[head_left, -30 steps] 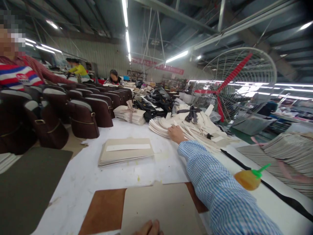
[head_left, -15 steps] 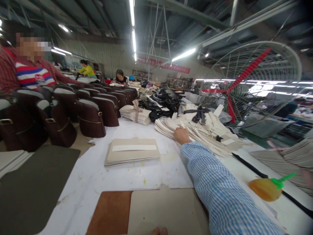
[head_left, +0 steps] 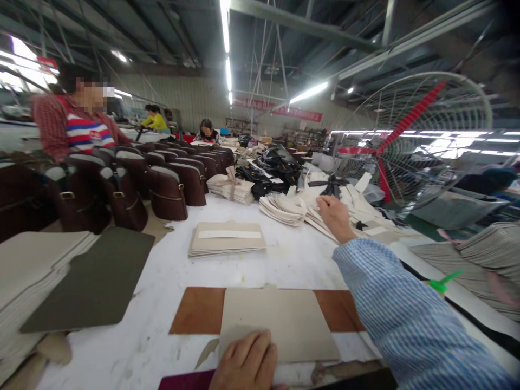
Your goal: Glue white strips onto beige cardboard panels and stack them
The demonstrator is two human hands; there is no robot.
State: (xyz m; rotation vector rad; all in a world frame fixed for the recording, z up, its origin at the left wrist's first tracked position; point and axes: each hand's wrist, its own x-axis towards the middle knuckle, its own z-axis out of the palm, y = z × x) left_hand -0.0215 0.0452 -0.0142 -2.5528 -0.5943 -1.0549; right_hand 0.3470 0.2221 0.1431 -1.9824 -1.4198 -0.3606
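Observation:
My left hand rests on the lower edge of a beige panel, fingers together and curled; whether it pinches anything is hidden. The panel lies over brown leather pieces that stick out on both sides. My right hand, in a blue checked sleeve, is raised over the right end of the cream strips, its thumb and fingers pressed together. What it holds, if anything, is too small to make out. A stack of beige pieces with a white strip lies beyond the panel.
Dark brown bags stand in rows at the left. Nearer are a dark green sheet and stacked beige sheets. A large fan and a green-tipped bottle are at the right. A person is behind the bags.
My right hand has lifted off the cream strips and moved right. More of my left hand shows on the panel. The view has shifted, showing more of the near table.

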